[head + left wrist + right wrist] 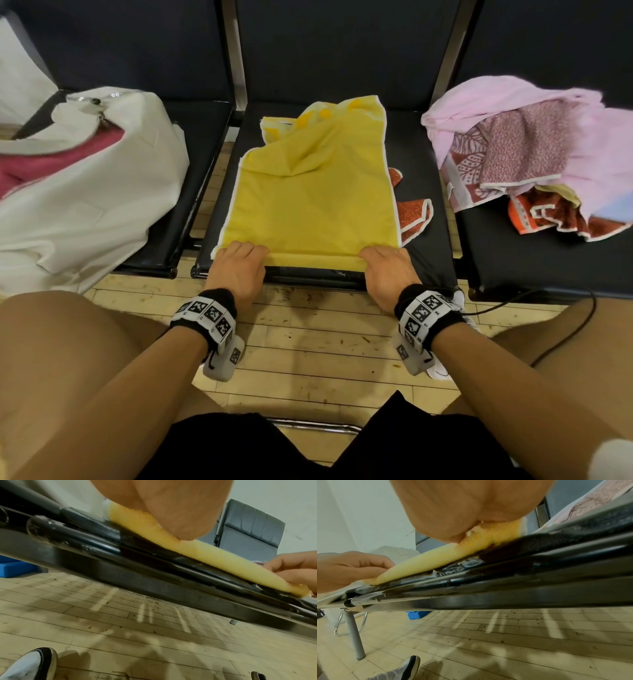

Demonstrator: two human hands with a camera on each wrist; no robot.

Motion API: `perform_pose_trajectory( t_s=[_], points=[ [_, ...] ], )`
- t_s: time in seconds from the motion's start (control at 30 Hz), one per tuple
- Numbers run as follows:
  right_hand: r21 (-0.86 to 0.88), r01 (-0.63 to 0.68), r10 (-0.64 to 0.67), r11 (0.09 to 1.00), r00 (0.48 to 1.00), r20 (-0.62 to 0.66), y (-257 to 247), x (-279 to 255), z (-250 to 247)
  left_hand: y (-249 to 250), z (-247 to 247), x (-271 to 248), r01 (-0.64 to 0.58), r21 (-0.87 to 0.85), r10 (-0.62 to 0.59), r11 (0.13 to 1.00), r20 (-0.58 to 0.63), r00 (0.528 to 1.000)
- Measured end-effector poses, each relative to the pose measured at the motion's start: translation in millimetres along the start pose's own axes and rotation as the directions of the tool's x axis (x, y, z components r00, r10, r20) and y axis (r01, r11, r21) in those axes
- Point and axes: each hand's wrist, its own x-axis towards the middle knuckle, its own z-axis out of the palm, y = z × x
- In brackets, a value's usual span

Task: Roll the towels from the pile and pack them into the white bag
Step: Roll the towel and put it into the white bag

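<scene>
Yellow towel [315,202] lies spread on the middle seat of the bench [424,240], its long axis running away from me toward the backrest and its near edge along the front lip of the seat. That near edge is turned over into a thin roll, so the roll's axis runs left to right, square to the towel's length. My left hand [241,265] sits on the roll's left end and my right hand [387,265] on its right end, both at the near edge, about equally close. Both grips are clenched on the roll: fingers curled over the top of the fold, and the wrist views show the thumbs below the terry (right wrist view clearest). So the towel lies straight ahead of both grips, all of its free length beyond the fingers.

My read: rolling has only just begun, and the next move calls for pushing the roll forward evenly with both hands, or it will cone. The far end is rumpled, with a raised crease right of centre (may need flattening as the roll gets there). An orange patterned cloth [412,214] pokes out from under the right side and could get caught in.

The white bag [102,192] sits on the left seat, mouth open, something pink inside. The pile [534,161] of unrolled towels is on the right seat.
</scene>
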Motion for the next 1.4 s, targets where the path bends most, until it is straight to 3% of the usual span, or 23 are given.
perform_pose_trajectory(
  t_s=[0.1,0.2,0.3,0.47,0.67,0.87,1.07,1.17,1.27,1.4],
  points=[
    [0.043,0.032,-0.026,0.999,0.991,-0.132,2,-5,3,5,1,3,0.033,0.020,-0.033,0.999,-0.002,0.999],
    [0.025,0.073,-0.066,0.997,0.973,-0.221,5,-5,9,7,4,4,0.025,0.033,-0.022,0.999,-0.089,0.996],
    [-0.106,0.150,-0.174,0.983,0.944,-0.281,9,0,14,9,4,7,0.032,0.014,-0.029,0.999,-0.190,0.981],
    [-0.185,0.204,-0.239,0.961,0.951,-0.197,5,-2,17,10,4,9,-0.057,-0.014,0.055,0.998,-0.141,0.989],
    [-0.088,0.102,-0.117,0.991,0.976,-0.183,-1,-11,13,6,8,2,-0.085,-0.009,0.084,0.996,-0.107,0.991],
    [-0.129,0.031,-0.059,0.991,0.974,-0.217,1,-5,10,3,6,2,-0.069,0.019,0.071,0.997,-0.126,0.989],
    [-0.055,0.012,-0.015,0.998,0.999,-0.045,7,-1,1,9,6,6,-0.026,0.031,0.027,0.999,-0.036,0.999],
    [-0.022,0.017,-0.020,1.000,0.993,-0.114,5,-4,3,12,7,8,0.003,0.026,-0.001,1.000,-0.065,0.998],
    [-0.072,0.076,-0.093,0.994,0.961,-0.261,7,-4,5,12,8,9,-0.007,0.043,0.015,0.999,-0.181,0.983],
    [-0.211,0.176,-0.228,0.962,0.940,-0.254,11,-4,15,13,9,10,-0.091,0.077,0.107,0.993,-0.230,0.967]
  ],
)
